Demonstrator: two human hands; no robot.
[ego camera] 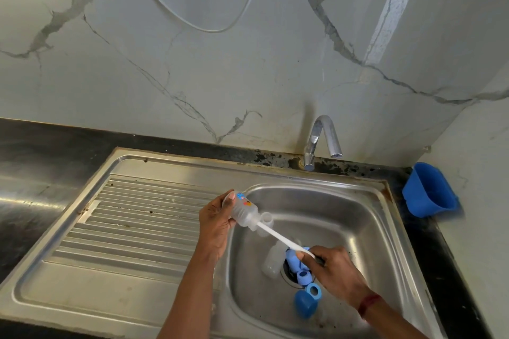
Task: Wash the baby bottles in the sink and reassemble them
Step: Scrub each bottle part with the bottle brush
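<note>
My left hand (216, 224) grips a clear baby bottle (245, 210) with a coloured print, tilted over the left rim of the sink basin (358, 217), its mouth pointing down and right. A white bottle-brush handle (283, 241) runs out of the bottle's mouth to my right hand (334, 267), which holds its end. Two more clear bottles lie in the basin, one upright-looking (266, 221) behind the handle and one (272, 261) beside the drain. Blue collars (303, 276), a ring (314, 290) and a blue cap (304, 304) sit around the drain.
A chrome tap (322, 137) stands at the back edge, with no water seen running. The ribbed steel drainboard (132, 217) stretches to the left. A blue plastic holder (428, 191) hangs on the right wall. Dark countertop (33, 151) borders the sink.
</note>
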